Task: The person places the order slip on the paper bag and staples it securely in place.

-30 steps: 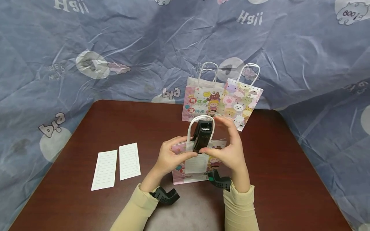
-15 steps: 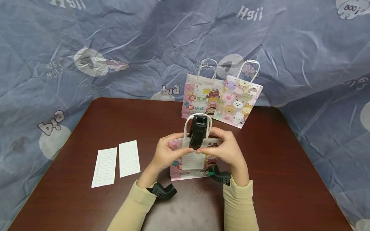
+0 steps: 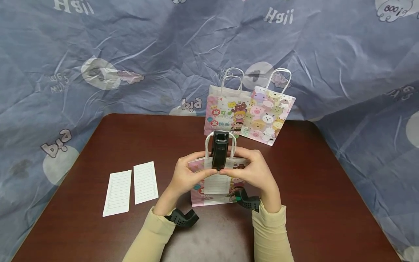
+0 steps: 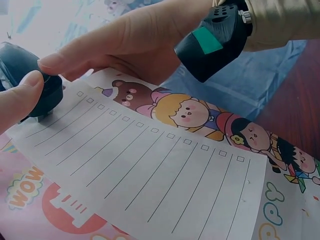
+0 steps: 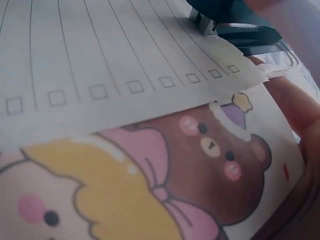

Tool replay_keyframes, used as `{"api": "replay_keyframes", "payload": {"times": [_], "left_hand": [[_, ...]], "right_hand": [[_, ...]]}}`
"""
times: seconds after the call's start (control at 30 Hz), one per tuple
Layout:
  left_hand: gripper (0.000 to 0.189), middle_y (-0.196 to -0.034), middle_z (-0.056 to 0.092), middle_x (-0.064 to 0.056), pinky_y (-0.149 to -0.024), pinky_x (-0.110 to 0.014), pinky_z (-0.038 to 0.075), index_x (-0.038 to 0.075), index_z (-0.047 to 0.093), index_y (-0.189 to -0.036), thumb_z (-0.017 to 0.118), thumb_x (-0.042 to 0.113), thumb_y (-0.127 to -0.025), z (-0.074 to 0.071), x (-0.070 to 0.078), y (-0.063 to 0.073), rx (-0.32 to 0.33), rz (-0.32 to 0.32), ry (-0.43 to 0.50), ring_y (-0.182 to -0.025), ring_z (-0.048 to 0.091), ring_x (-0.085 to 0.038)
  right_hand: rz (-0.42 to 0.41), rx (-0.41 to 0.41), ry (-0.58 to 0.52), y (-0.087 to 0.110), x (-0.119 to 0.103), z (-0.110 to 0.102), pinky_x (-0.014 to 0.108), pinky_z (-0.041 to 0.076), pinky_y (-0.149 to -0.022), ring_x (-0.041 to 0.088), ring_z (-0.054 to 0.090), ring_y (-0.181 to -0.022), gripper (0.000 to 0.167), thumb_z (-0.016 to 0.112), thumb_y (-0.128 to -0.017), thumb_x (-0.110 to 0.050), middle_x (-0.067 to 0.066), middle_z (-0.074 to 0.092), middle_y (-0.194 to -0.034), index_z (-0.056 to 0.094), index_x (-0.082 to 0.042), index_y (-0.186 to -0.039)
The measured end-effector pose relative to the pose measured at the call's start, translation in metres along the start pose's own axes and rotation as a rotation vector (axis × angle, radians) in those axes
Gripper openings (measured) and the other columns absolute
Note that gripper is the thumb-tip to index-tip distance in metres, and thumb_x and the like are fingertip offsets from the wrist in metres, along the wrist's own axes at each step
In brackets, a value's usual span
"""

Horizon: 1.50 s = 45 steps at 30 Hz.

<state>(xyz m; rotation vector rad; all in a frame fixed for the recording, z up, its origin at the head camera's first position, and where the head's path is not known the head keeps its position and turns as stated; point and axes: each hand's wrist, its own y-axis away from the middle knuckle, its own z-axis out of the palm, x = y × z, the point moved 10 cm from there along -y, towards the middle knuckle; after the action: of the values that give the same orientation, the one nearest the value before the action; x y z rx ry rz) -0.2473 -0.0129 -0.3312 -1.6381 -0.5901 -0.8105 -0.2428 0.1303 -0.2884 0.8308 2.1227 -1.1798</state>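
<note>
Both hands hold a black stapler (image 3: 220,151) at the top edge of a pink-and-white paper gift bag (image 3: 198,200). My left hand (image 3: 188,176) comes from the left and my right hand (image 3: 258,171) from the right, their thumbs meeting on the stapler's near end, fingers behind the bag. A white lined paper slip (image 3: 216,185) with small checkboxes lies against the bag's front. In the right wrist view the stapler's metal nose (image 5: 204,24) sits right at the slip's top edge. The bag's white handle (image 3: 207,145) loops up around the stapler.
Two more lined slips (image 3: 118,193) lie on the brown table (image 3: 314,218) at the left. Toward the back stand a similar pink gift bag (image 3: 222,112) and an animal-face gift bag (image 3: 266,118). A blue printed cloth (image 3: 157,65) hangs behind.
The stapler has straightened from a slant and moved slightly left. My right hand's fingers have come down from beside the handle top to behind the bag, and both thumbs have drawn together.
</note>
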Motion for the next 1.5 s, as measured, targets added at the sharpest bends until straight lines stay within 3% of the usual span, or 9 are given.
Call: {"api": "replay_keyframes", "payload": {"times": [0.17, 0.27, 0.4, 0.47, 0.67, 0.9, 1.13, 1.27, 1.5], "left_hand": [[0.046, -0.107, 0.068, -0.013, -0.076, -0.032, 0.052, -0.003, 0.066, -0.109, 0.082, -0.003, -0.066, -0.003, 0.003, -0.008, -0.008, 0.024, -0.019, -0.099, 0.063, -0.019], [0.044, -0.107, 0.068, -0.011, -0.07, -0.03, 0.052, -0.001, 0.066, -0.11, 0.082, 0.0, -0.069, -0.002, 0.002, -0.01, -0.008, 0.032, -0.016, -0.094, 0.063, -0.018], [0.043, -0.107, 0.068, -0.014, -0.062, -0.029, 0.052, -0.002, 0.065, -0.11, 0.08, -0.004, -0.07, 0.003, 0.002, -0.003, -0.014, 0.021, 0.007, -0.088, 0.062, -0.014], [0.042, -0.105, 0.067, -0.016, -0.059, -0.029, 0.053, -0.005, 0.064, -0.109, 0.079, -0.006, -0.07, 0.003, 0.009, -0.002, -0.016, 0.024, 0.017, -0.086, 0.062, -0.011], [0.041, -0.101, 0.066, -0.023, -0.062, -0.028, 0.054, -0.012, 0.062, -0.105, 0.076, -0.014, -0.067, -0.001, 0.032, -0.016, 0.004, 0.04, 0.012, -0.088, 0.062, -0.009], [0.041, -0.098, 0.065, -0.027, -0.051, -0.027, 0.052, -0.013, 0.061, -0.106, 0.075, -0.015, -0.068, 0.005, 0.028, -0.006, -0.023, -0.014, 0.035, -0.06, 0.059, -0.005], [0.041, -0.101, 0.065, -0.025, -0.058, -0.03, 0.054, -0.012, 0.061, -0.107, 0.075, -0.015, -0.068, 0.001, 0.026, -0.005, -0.017, -0.02, 0.018, -0.074, 0.061, -0.008], [0.04, -0.101, 0.065, -0.026, -0.058, -0.028, 0.054, -0.013, 0.061, -0.105, 0.075, -0.016, -0.068, -0.002, 0.028, -0.007, -0.004, 0.013, 0.002, -0.073, 0.063, -0.009], [0.045, -0.107, 0.065, -0.021, -0.07, -0.032, 0.055, -0.009, 0.063, -0.109, 0.076, -0.014, -0.067, -0.004, 0.001, -0.001, 0.011, 0.021, 0.014, -0.096, 0.063, -0.014]], "right_hand": [[-0.022, 0.013, 0.019, -0.005, 0.008, -0.003, 0.028, 0.052, -0.065, 0.013, 0.065, -0.081, 0.048, 0.087, -0.063, -0.005, 0.001, 0.07, -0.099, 0.069, -0.006, -0.107], [-0.054, 0.011, 0.035, -0.006, 0.004, -0.004, 0.027, 0.051, -0.066, 0.013, 0.064, -0.083, 0.046, 0.085, -0.066, -0.007, 0.0, 0.07, -0.102, 0.069, -0.007, -0.109], [-0.075, 0.005, 0.058, 0.001, 0.003, -0.002, 0.024, 0.049, -0.063, 0.012, 0.064, -0.084, 0.046, 0.084, -0.067, -0.006, 0.003, 0.07, -0.103, 0.069, -0.005, -0.11], [-0.081, 0.006, 0.071, 0.003, 0.003, 0.0, 0.024, 0.049, -0.062, 0.012, 0.064, -0.084, 0.046, 0.085, -0.066, -0.005, 0.004, 0.07, -0.102, 0.069, -0.004, -0.109], [-0.117, 0.031, 0.109, -0.008, -0.003, -0.006, 0.023, 0.048, -0.064, 0.013, 0.063, -0.083, 0.048, 0.086, -0.064, -0.006, 0.005, 0.07, -0.101, 0.069, -0.004, -0.109], [-0.098, 0.01, 0.112, 0.002, 0.001, -0.002, 0.022, 0.048, -0.066, 0.011, 0.064, -0.086, 0.049, 0.085, -0.065, -0.007, 0.004, 0.07, -0.102, 0.069, -0.003, -0.111], [-0.06, 0.009, 0.12, 0.001, 0.004, 0.002, 0.023, 0.047, -0.058, 0.01, 0.061, -0.079, 0.048, 0.085, -0.067, -0.009, 0.003, 0.07, -0.104, 0.068, -0.005, -0.112], [-0.071, 0.02, 0.123, -0.001, 0.003, 0.004, 0.023, 0.05, -0.068, 0.01, 0.064, -0.086, 0.049, 0.085, -0.067, -0.009, 0.001, 0.069, -0.106, 0.068, -0.006, -0.113], [-0.118, 0.07, 0.087, -0.001, 0.0, 0.003, 0.022, 0.05, -0.072, 0.011, 0.065, -0.086, 0.047, 0.086, -0.062, 0.0, 0.008, 0.071, -0.099, 0.069, 0.0, -0.107]]}}
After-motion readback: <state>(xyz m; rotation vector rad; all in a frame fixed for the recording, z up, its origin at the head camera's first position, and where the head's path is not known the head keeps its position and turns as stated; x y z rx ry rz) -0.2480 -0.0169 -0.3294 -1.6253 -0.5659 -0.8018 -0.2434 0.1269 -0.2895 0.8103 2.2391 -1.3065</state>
